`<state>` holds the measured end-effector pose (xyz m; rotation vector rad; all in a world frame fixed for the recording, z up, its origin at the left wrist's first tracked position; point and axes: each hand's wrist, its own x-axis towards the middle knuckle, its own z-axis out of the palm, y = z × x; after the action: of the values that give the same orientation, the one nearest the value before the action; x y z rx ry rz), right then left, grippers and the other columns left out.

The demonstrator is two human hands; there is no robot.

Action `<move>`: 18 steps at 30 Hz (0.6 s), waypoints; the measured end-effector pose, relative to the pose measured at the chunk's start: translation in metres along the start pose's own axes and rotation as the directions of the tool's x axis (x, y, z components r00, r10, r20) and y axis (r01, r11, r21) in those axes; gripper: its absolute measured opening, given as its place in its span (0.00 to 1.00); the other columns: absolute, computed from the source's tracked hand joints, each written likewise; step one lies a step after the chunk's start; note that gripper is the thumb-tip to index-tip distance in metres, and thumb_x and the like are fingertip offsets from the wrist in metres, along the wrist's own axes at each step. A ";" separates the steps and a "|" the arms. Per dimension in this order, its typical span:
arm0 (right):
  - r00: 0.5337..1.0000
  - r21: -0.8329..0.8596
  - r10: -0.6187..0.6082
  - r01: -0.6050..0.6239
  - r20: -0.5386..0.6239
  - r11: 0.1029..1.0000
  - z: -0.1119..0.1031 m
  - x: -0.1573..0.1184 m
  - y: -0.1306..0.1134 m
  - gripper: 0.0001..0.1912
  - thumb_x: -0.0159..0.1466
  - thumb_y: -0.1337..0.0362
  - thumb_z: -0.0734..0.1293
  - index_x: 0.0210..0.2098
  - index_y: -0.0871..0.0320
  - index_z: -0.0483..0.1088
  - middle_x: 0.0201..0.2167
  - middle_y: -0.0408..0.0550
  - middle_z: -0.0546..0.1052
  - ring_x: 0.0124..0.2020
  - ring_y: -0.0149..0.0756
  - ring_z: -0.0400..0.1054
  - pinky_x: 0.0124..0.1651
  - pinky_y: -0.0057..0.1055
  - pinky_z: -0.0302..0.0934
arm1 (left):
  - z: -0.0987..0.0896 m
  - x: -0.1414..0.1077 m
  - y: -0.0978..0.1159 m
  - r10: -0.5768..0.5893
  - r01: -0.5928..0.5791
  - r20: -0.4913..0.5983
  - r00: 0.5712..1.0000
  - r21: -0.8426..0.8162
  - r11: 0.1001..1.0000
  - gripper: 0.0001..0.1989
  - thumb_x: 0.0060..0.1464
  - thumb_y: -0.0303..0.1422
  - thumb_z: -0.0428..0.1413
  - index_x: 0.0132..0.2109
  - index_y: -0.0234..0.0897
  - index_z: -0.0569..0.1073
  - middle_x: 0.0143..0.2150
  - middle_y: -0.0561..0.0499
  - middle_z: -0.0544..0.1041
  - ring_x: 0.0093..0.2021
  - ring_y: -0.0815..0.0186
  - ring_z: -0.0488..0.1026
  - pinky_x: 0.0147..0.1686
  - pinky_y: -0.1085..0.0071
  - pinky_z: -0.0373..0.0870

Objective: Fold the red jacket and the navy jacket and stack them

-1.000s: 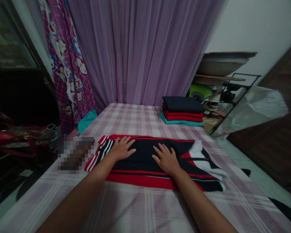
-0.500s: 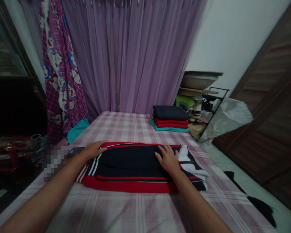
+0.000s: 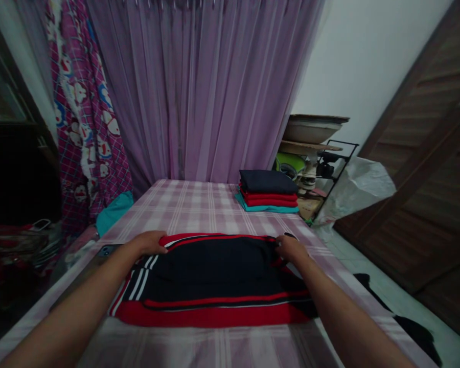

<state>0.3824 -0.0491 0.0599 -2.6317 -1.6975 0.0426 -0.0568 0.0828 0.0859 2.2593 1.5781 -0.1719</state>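
Note:
A folded navy jacket with red panels and white stripes lies flat across the bed in front of me. My left hand is closed on its far left corner, thumb on top and the other fingers partly hidden. At the far right corner, my right hand pinches the cloth, which bunches a little beneath the fingers. White-striped ribbing shows along the jacket's left end. My right forearm covers part of its right end.
A stack of folded clothes sits at the bed's far right. A phone lies beside my left forearm. Beyond are a purple curtain, a patterned hanging cloth, a cluttered rack and a plastic bag.
My right hand has gone from lying spread on the jacket to gripping its far right corner. The white part at the right end no longer shows. The view has shifted slightly.

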 end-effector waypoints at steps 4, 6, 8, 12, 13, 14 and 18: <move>0.984 -0.051 -0.110 0.104 -0.138 0.993 -0.041 0.027 -0.033 0.16 0.61 0.68 0.62 0.46 0.55 0.76 0.42 0.58 0.79 0.44 0.49 0.74 0.41 0.38 0.65 | 0.003 -0.024 -0.010 -0.049 0.049 -0.030 0.998 -0.008 0.999 0.25 0.43 0.40 0.58 0.50 0.36 0.75 0.52 0.42 0.78 0.53 0.49 0.73 0.53 0.60 0.67; 0.959 -0.066 -0.171 0.160 -0.225 0.985 -0.070 0.052 -0.064 0.18 0.65 0.63 0.59 0.51 0.54 0.72 0.45 0.58 0.78 0.47 0.51 0.73 0.44 0.41 0.64 | 0.010 -0.039 -0.017 -0.085 0.084 -0.029 0.996 -0.022 0.996 0.26 0.45 0.43 0.57 0.50 0.37 0.75 0.53 0.42 0.77 0.53 0.48 0.73 0.52 0.59 0.67; 0.926 -0.068 -0.235 0.225 -0.296 0.972 -0.100 0.080 -0.105 0.20 0.67 0.60 0.58 0.56 0.52 0.69 0.50 0.56 0.76 0.51 0.50 0.70 0.48 0.42 0.63 | 0.019 -0.053 -0.023 -0.130 0.129 -0.009 0.991 -0.062 0.990 0.26 0.46 0.48 0.55 0.49 0.38 0.76 0.52 0.42 0.78 0.53 0.49 0.74 0.51 0.60 0.68; 0.827 -0.054 -0.416 0.429 -0.378 0.902 -0.137 0.121 -0.184 0.29 0.66 0.58 0.63 0.66 0.52 0.56 0.62 0.58 0.65 0.61 0.51 0.60 0.59 0.50 0.55 | 0.043 -0.070 -0.027 -0.262 0.256 0.001 0.965 -0.203 0.945 0.35 0.46 0.53 0.54 0.56 0.36 0.70 0.56 0.41 0.75 0.56 0.51 0.73 0.53 0.62 0.68; 0.820 -0.029 -0.433 0.457 -0.375 0.889 -0.136 0.123 -0.196 0.33 0.67 0.57 0.63 0.68 0.54 0.51 0.66 0.60 0.59 0.65 0.52 0.55 0.61 0.53 0.51 | 0.048 -0.072 -0.027 -0.278 0.268 -0.010 0.960 -0.239 0.933 0.38 0.46 0.53 0.54 0.60 0.35 0.67 0.58 0.40 0.74 0.57 0.52 0.72 0.54 0.62 0.67; 0.819 -0.002 -0.445 0.477 -0.361 0.879 -0.130 0.121 -0.203 0.35 0.67 0.56 0.63 0.69 0.54 0.48 0.68 0.61 0.55 0.67 0.52 0.51 0.63 0.55 0.47 | 0.053 -0.073 -0.027 -0.288 0.272 -0.021 0.957 -0.269 0.924 0.40 0.47 0.53 0.53 0.62 0.34 0.64 0.60 0.40 0.72 0.58 0.52 0.71 0.55 0.63 0.66; 0.870 0.073 -0.435 0.462 -0.230 0.884 -0.065 0.082 -0.187 0.29 0.66 0.57 0.64 0.65 0.55 0.59 0.64 0.60 0.63 0.62 0.50 0.60 0.59 0.45 0.56 | 0.064 -0.075 -0.030 -0.270 0.241 -0.046 0.962 -0.325 0.915 0.44 0.49 0.55 0.52 0.66 0.34 0.58 0.61 0.38 0.71 0.58 0.52 0.71 0.55 0.62 0.67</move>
<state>0.2476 0.1032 0.1274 -2.0081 -2.0985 -0.1210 -0.1044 0.0024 0.0435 1.8349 1.8014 0.1114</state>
